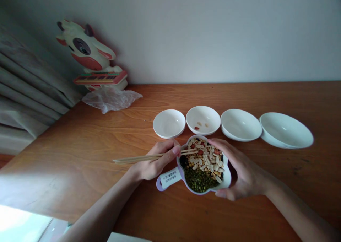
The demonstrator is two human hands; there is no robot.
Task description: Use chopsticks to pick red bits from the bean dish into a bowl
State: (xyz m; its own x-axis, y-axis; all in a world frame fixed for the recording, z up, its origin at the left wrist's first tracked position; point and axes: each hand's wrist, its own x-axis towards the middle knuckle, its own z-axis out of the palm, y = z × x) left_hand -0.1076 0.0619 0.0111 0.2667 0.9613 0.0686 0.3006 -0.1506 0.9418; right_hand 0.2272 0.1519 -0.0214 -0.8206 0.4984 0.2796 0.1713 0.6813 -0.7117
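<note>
Containers, five: we are keeping one lobed dish (pixel 228 178), white inside with a lilac rim, in front of us on the near side of the bowls, over the wooden table (pixel 80 146); whether it is resting on the wood we cannot tell. In it we are seeing green beans (pixel 201 181) along the near side, pale peanut halves (pixel 206 161) across the far side, with yellow and reddish pieces among them and dark ones at the edges. Beyond it, four white bowls are standing in a row: the first (pixel 169 123), the second (pixel 204 114), holding two pale pieces and one reddish piece, the third (pixel 241 124) and the fourth (pixel 286 130). The dish's labelled handle (pixel 170 178) is pointing left and towards us, its long axis running from there to the far right. Our left hand (pixel 158 160) is closing in a pinch around a pair of chopsticks (pixel 138 159), which are lying nearly crosswise, tips pointing right into the peanuts. Our right hand (pixel 241 171) is curving half open around the dish's right side, fingers on the far rim, thumb at the near edge.
</note>
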